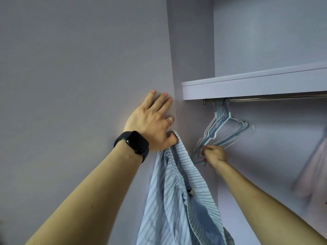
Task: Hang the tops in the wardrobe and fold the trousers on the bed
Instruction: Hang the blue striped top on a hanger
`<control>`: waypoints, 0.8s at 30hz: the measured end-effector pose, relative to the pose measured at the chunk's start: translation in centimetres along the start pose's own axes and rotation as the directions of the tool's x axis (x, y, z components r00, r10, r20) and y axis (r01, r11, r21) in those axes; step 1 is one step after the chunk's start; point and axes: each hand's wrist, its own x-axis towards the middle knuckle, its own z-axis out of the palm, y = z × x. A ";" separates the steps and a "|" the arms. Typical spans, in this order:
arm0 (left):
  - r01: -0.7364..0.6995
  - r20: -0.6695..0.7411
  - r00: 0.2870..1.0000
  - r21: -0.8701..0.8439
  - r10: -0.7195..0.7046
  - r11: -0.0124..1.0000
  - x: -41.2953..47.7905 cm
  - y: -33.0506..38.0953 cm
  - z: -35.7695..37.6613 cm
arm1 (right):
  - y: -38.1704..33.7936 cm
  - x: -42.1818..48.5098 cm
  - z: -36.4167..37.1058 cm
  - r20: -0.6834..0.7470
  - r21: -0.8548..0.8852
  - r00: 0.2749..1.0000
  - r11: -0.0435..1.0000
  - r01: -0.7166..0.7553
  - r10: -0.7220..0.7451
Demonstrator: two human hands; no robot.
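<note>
Striped top [177,191] below grip of left hand [152,121]; right hand [214,154] on hangers [223,129]

One view only, worn on the person's head. Looks from in front and left of the wardrobe shelf [247,86], facing its front edge and the rail [276,98] beneath; close in.

Bounded above by shelf [247,85], rail [276,97] under its front edge. Blocked at left end of rail by hangers [223,131], gripped low by right hand [215,153]. Open along rail from hangers to pale garment [313,170] far right. Obstructed left of opening by side panel [192,50] and striped top [177,191] hanging from left hand [152,121].
</note>
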 end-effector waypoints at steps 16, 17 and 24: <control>-0.044 0.071 0.996 -0.105 0.051 0.994 -0.3 -0.1 0.1 | -3.3 -5.7 -7.7 -0.356 -0.355 0.929 0.934 -0.036 -0.100; -0.060 0.109 0.992 -0.108 0.071 0.992 -0.3 -0.1 0.0 | -3.0 -7.0 -8.6 -0.341 -0.362 0.937 0.930 -0.061 -0.071; 0.005 0.292 0.943 -0.496 0.162 0.868 -0.9 -0.9 -3.0 | -0.3 -21.9 -16.9 -0.209 -0.229 0.975 0.973 0.025 -0.074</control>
